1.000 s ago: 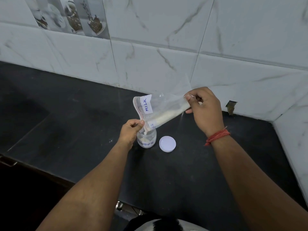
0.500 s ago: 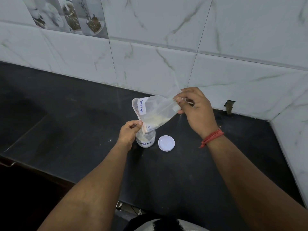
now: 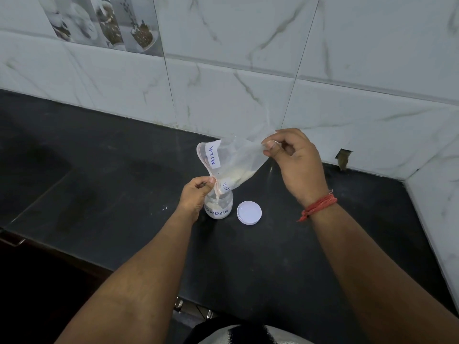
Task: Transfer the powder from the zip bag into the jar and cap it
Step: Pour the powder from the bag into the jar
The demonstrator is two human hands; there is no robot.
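A black stone counter [image 3: 99, 194] runs along a wall of white marbled tiles [image 3: 248, 45], with a second tiled wall [image 3: 437, 219] closing the corner on the right. A picture tile [image 3: 106, 23] sits high on the left. A small dark notch [image 3: 344, 158] breaks the bottom edge of the back wall near the corner. The counter's front edge crosses the lower left, and the dark surface stretches bare to the left of the hands and in front of the lid.

One zip bag [image 3: 238, 160] is held tilted over one small clear jar [image 3: 219, 206], which stands on the counter marked POWDER. The bag carries a label reading MILK, and white powder [image 3: 239, 175] lies along its lower side, running down into the jar's mouth. The left hand [image 3: 196, 192] pinches the bag's open end between thumb and curled fingers right at the jar's rim. The right hand [image 3: 295, 160], raised higher, pinches the bag's bottom corner between thumb and forefinger; a red thread band [image 3: 320, 206] circles that wrist. One white lid [image 3: 249, 212] lies flat just beside the jar, to its right, not touching it
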